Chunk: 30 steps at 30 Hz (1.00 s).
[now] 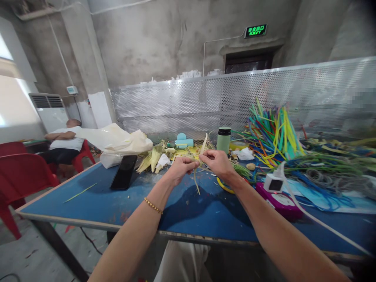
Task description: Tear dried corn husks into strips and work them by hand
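Observation:
My left hand [181, 169] and my right hand [217, 161] meet above the middle of the blue table [141, 207], both with fingers pinched. Between them is a thin, pale plant strip [203, 144], which looks like corn husk. One end sticks up above my right fingers, and a narrow end hangs below my left fingertips. My fingers hide its middle part. Behind my left hand lie pale green corn husks [154, 157] in a loose heap. A green bottle [224, 140] with a black lid stands upright just behind my right hand.
Left of the husks are a black phone [123, 172] and a white plastic bag [120, 141]. To the right lie a purple power strip [279, 201] with a white charger [273, 182], and colourful strips [276, 133]. A person [66, 139] sits far left.

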Motion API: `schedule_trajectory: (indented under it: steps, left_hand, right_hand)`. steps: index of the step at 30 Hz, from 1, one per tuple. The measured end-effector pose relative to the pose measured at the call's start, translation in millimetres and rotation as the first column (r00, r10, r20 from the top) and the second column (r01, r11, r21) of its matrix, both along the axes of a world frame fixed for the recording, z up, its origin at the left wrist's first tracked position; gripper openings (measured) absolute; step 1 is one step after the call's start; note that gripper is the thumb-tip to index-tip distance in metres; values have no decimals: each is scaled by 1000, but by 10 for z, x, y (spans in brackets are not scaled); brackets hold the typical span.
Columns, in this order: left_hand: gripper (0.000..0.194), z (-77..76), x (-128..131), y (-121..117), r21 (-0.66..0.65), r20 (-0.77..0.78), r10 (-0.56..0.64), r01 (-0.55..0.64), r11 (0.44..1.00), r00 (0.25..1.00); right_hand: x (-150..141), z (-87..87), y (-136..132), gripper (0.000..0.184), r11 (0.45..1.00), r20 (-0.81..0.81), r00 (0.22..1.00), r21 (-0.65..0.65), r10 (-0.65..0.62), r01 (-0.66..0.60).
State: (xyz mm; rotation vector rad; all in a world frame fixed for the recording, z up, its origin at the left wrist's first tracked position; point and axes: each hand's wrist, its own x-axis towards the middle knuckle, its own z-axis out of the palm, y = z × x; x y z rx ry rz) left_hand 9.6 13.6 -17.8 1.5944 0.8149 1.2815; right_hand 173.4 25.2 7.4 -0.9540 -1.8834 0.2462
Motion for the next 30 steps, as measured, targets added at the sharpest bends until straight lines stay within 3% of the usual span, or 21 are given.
schedule_trajectory:
  steps: [4,8,10,12,14,17,20,22,26,30]
  left_hand:
    - [34,32,2,-36,-21,-55,-2,0,1000,998]
    - [36,90,36,-120,5,-131,-36,37,999,991]
    - [37,103,52,-149,12,-145,-36,38,999,989]
    - [37,97,61,-158,17,-155,-46,50,999,987]
    - [36,77,65,-153,15,-166,-69,72,997,984]
    - [32,48,71,-145,-9,-171,-90,90,996,981]
    - [28,41,78,-150,-49,-158,-105,98,994,982]
    - [27,48,78,-153,-86,-127,-143,133,987,982]
    - [28,66,56,-136,-185,35,-228,230,955,973]
    - [29,66,33,-109,-250,119,-194,218,943,974]
  right_hand:
    - [35,-19,49,20,990,-6,991,44,-137,137]
    - [68,14,11,15,910,-87,957,296,-276,289]
    - [67,43,-39,16,873,17,962,424,-273,240]
    - [54,62,-80,21,878,177,942,444,-284,181]
    - [36,63,-99,28,914,302,916,382,-264,137]
    - [15,49,-90,27,974,348,933,227,-97,16]
    - [13,41,-69,18,993,242,967,66,79,-98]
    - [21,42,-58,16,992,152,980,-11,128,-128]
    - [40,51,-48,17,985,33,988,-89,150,-147]
    - [49,49,-36,20,979,-82,987,-139,141,-152]
